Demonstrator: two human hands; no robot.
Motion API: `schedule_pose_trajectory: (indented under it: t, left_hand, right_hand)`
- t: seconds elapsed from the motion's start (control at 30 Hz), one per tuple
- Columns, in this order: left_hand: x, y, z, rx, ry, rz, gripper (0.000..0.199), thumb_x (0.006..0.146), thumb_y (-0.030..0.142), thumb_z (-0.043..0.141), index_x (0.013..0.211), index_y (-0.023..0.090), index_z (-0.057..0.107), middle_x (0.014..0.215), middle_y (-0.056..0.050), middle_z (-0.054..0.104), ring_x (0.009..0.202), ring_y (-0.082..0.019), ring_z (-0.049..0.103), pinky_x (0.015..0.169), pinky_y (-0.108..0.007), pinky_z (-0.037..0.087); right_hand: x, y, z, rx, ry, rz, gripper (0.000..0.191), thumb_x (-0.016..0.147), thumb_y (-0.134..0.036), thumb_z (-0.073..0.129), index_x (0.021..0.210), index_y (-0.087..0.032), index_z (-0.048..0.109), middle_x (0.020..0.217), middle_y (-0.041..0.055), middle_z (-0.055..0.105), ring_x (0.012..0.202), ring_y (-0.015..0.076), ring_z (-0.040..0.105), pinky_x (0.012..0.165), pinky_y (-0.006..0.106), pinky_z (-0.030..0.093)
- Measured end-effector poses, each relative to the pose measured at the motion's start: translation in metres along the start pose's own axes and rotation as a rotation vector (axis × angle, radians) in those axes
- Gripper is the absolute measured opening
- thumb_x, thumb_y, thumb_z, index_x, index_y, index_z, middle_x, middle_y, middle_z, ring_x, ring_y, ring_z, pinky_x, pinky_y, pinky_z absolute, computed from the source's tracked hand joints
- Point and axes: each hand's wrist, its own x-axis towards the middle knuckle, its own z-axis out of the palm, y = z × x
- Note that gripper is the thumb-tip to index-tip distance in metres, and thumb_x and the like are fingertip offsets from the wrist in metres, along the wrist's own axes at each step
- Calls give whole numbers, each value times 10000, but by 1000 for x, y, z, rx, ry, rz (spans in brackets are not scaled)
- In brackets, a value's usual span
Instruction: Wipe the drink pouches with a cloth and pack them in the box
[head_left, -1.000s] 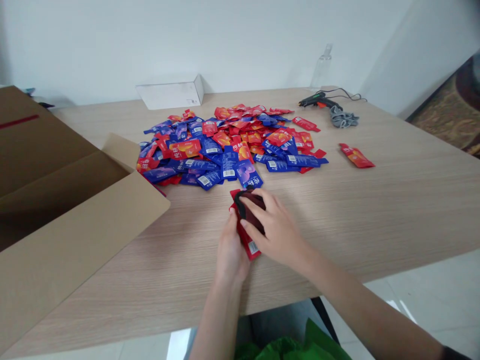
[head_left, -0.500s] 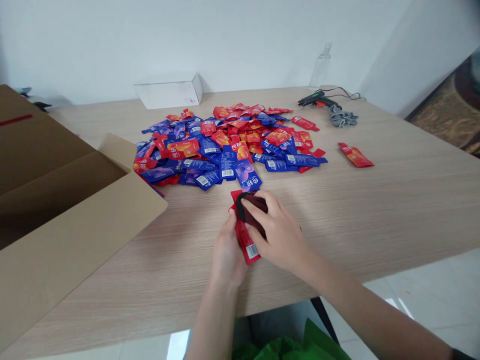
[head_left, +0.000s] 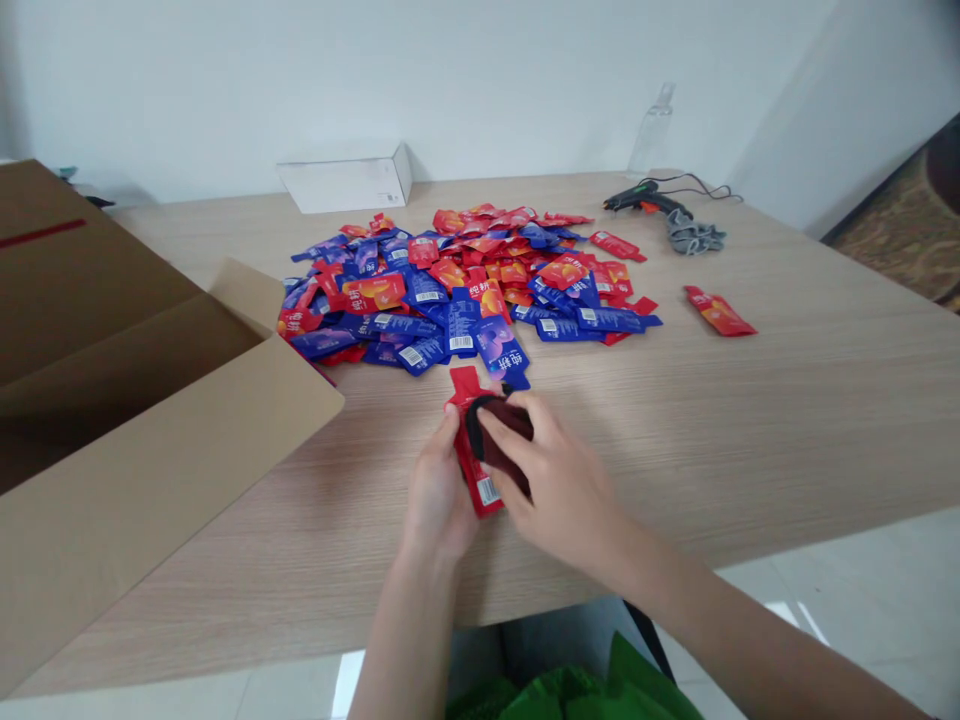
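1. Since half a second before, the flat, glossy red packet with a narrow neck and white barcode (head_left: pixel 469 468) had shifted slightly left and turned straighter, together with the bare left hand (head_left: pixel 441 490), so its neck stood farther out past the rounded, dark maroon object with black edging (head_left: pixel 513 415).
2. The left hand was clasped on the packet's left edge, thumb by the shoulder; its other fingers were mostly hidden.
3. The bare right hand (head_left: pixel 555 480) was curled tightly over the maroon object, which covered part of the packet's barcode side.
4. The packet was between both hands, above the pale wood-grain table (head_left: pixel 750 440); whether it touched the tabletop could not be told.
5. Just beyond lay a heap of shiny red and blue packets (head_left: pixel 457 285); a single red-orange packet (head_left: pixel 720 312) lay apart, to the right.
6. An open brown cardboard box (head_left: pixel 172 440) stood at left, a long white box (head_left: pixel 349 185) behind the heap.
7. At back right, a black gun-shaped tool with a cord (head_left: pixel 645 197) lay beside a crumpled grey cloth (head_left: pixel 694 233).
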Motion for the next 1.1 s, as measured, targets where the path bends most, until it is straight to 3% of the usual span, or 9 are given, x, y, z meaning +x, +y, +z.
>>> schedule_pose_trajectory:
  t: [0.17,0.33,0.43,0.6,0.7,0.8,0.9,1.0,1.1]
  left_hand:
    - [-4,5,0,37,31,-34,415,1006,366,425,1253,109,638,969,-119,774,883,-227,743,893,-372,575]
    - [-11,-3,10,-21,0,68,366,1023,333,407,1111,120,692,943,-99,779,966,-234,737,933,-373,563]
    - [-7,0,11,-7,40,79,318,1002,310,458,1033,116,709,915,-95,780,969,-233,737,936,-345,559]
    - [0,7,4,76,93,25,435,998,394,414,1161,95,686,917,-140,778,895,-257,745,855,-382,590]
    - [-3,14,-1,117,74,-2,453,998,395,407,1244,99,646,1057,-168,762,865,-253,741,785,-384,609]
    - [-9,27,-3,112,133,88,398,999,328,400,1237,108,631,1187,-163,722,839,-226,731,688,-350,621]
    - [-15,38,-3,95,200,224,391,996,285,350,1212,110,626,1153,-158,722,765,-214,719,642,-355,622]
    - [-19,42,-1,73,181,235,377,976,279,360,1162,121,647,1078,-153,733,761,-231,720,667,-392,623]
    - [-23,41,-2,45,145,215,325,952,261,405,1073,128,676,1045,-146,735,804,-245,721,695,-398,615]
  right_hand:
    - [-33,-2,-2,96,-106,-14,482,892,-216,533,1372,-216,578,1361,152,488,1146,293,593,895,474,567]
    - [10,-3,-22,65,17,3,389,915,-264,517,1281,-244,650,1315,111,538,1095,258,625,867,433,571]
    - [21,-10,-18,-31,43,-14,433,911,-245,497,1325,-220,622,1333,145,521,1106,291,605,860,469,566]
    - [-14,-17,-4,-29,-135,-110,528,857,-177,513,1379,-224,571,1321,156,504,1102,314,569,846,499,558]
    - [-34,-14,-16,49,-222,-89,517,840,-167,526,1340,-277,600,1335,114,509,1057,272,591,850,464,556]
    - [-36,-3,-33,124,-322,-61,442,813,-171,561,1213,-319,677,1260,57,571,984,221,620,843,408,552]
    - [-23,15,-30,83,-205,1,396,816,-191,568,1180,-280,696,1245,68,596,1001,224,630,842,391,541]
    - [-3,32,-6,-104,-35,32,445,849,-306,597,1275,-197,661,1351,145,558,1125,324,577,902,500,497]
    - [11,39,9,-181,-59,15,443,899,-483,580,1192,-180,715,1391,178,549,1201,393,518,970,609,413]
